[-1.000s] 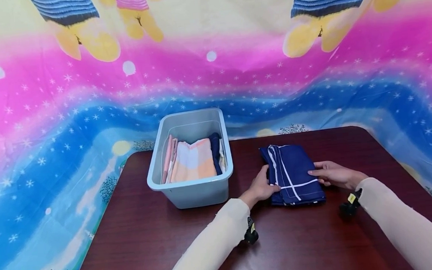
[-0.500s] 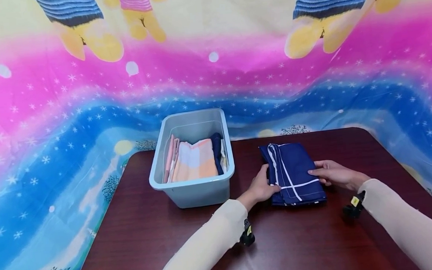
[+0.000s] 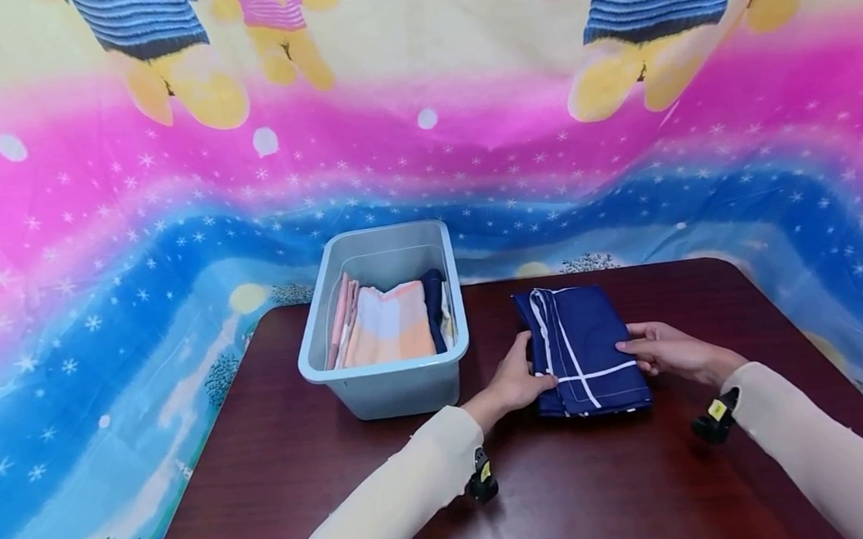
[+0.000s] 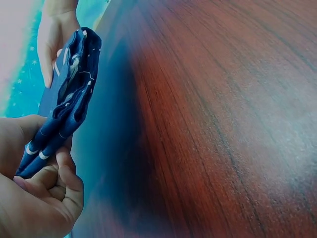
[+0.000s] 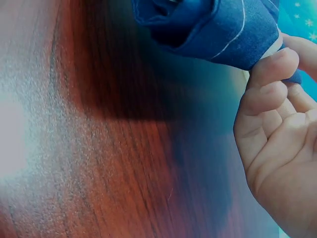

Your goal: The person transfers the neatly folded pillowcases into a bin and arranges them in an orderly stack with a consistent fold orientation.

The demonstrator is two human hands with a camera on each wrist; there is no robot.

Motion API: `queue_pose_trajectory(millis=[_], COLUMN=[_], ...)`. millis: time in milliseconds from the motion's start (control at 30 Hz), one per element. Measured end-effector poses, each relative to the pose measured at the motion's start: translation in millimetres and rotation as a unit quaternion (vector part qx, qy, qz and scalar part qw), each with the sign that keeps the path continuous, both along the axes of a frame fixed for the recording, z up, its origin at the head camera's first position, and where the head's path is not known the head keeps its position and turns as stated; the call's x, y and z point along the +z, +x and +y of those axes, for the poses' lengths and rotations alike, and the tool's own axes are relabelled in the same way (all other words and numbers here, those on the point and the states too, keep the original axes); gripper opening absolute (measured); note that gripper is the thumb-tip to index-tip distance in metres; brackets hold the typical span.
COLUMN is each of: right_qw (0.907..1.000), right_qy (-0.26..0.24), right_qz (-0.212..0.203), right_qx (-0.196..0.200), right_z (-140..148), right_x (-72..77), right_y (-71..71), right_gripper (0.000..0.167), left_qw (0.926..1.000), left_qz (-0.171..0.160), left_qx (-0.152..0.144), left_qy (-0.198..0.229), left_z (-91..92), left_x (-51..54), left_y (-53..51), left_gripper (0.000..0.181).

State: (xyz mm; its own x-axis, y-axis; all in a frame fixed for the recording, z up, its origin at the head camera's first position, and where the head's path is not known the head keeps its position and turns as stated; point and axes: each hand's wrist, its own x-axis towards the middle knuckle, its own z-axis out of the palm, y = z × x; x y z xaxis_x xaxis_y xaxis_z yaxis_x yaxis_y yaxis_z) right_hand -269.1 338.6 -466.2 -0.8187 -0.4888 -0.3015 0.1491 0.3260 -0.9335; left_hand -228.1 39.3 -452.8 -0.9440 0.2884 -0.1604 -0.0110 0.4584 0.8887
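A folded navy cloth with white stripes is held between both hands, right of the middle in the head view. My left hand pinches its left edge, thumb on top and fingers curled beneath. At the opposite edge my right hand grips it, the thumb lying over the upper face. In the left wrist view the cloth's thick folded layers show end-on, apart from the tabletop. Curled fingers of the right hand are under the cloth in the right wrist view.
A grey-blue plastic bin stands left of the cloth. Inside it are several folded cloths standing on edge, among them a peach-and-white checked one. The dark red wooden table ends at a patterned curtain behind.
The folded navy cloth has shifted slightly left at its left edge, along with my left hand. My right hand keeps its grip almost in place. The bin stays put.
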Motion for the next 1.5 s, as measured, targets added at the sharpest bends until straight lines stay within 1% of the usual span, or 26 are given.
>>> queue_pose_trajectory(millis=[100,200,267,433,600,733,1000,1233,1367,1500], right_qw=[1.0000,1.0000,0.9999,0.9999,1.0000,0.9999,0.9997,0.9993,0.9988,0.9987], right_qy=[0.000,-0.001,-0.004,-0.009,0.000,0.008,0.013,0.014,0.018,0.025], right_qz=[0.001,-0.001,-0.002,0.001,0.007,0.011,0.021,0.035,0.046,0.043], right_qx=[0.005,0.008,0.010,0.011,0.007,0.004,0.003,0.002,-0.002,-0.011], right_z=[-2.5,-4.4,-5.3,-7.0,-9.8,-12.0,-15.8,-23.6,-26.2,-27.3], right_x=[3.1,5.4,7.3,13.7,18.4,22.7,34.5,45.6,50.6,54.7], right_y=[1.4,3.0,4.7,9.0,11.7,15.0,23.3,29.6,33.3,35.9], right_gripper=[0.053,0.057,0.058,0.060,0.064,0.067,0.062,0.061,0.058,0.058], left_qw=[0.9997,0.9994,0.9993,0.9994,0.9993,0.9993,0.9992,0.9995,0.9997,0.9998], left_qz=[-0.009,-0.013,-0.014,-0.004,0.005,0.003,-0.006,-0.008,-0.008,-0.006], left_qx=[0.001,0.000,0.000,-0.008,-0.014,-0.012,-0.015,-0.001,-0.001,-0.003], left_qy=[0.021,0.033,0.035,0.033,0.035,0.035,0.037,0.029,0.025,0.020], left_z=[-3.5,-5.5,-6.2,-9.6,-13.6,-14.8,-15.6,-19.4,-21.4,-22.8], left_x=[1.1,0.2,0.2,2.7,4.6,7.2,15.3,21.8,24.7,27.5], left_y=[1.8,2.2,2.6,3.2,4.6,5.6,9.9,15.4,17.6,18.8], left_gripper=[0.081,0.080,0.080,0.081,0.082,0.082,0.080,0.079,0.080,0.081])
